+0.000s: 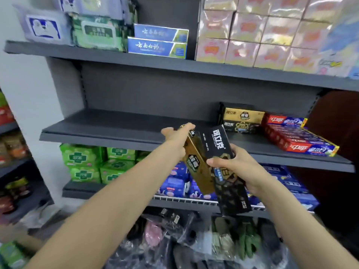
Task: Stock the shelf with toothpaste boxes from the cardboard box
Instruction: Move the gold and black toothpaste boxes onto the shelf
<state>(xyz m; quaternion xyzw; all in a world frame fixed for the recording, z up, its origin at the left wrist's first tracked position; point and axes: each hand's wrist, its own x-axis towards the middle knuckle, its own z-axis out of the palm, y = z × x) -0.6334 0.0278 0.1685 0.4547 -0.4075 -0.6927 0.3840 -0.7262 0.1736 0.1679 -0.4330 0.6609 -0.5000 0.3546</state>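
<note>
At the centre of the frame, the left hand (177,141) grips a gold toothpaste box (196,164), its fingers curled around the box's upper end. Just beside it, the right hand (235,166) grasps a black toothpaste box (223,167) around its middle. The two boxes touch along their long sides, both tilted, in front of the middle shelf (108,131). At the right of that shelf lie stacked black-and-gold boxes (242,121) and red toothpaste boxes (295,138).

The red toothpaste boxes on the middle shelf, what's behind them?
Behind the red toothpaste boxes, another red box shows at the back, with gold and black boxes left of it. Anything further behind is hidden.
</note>
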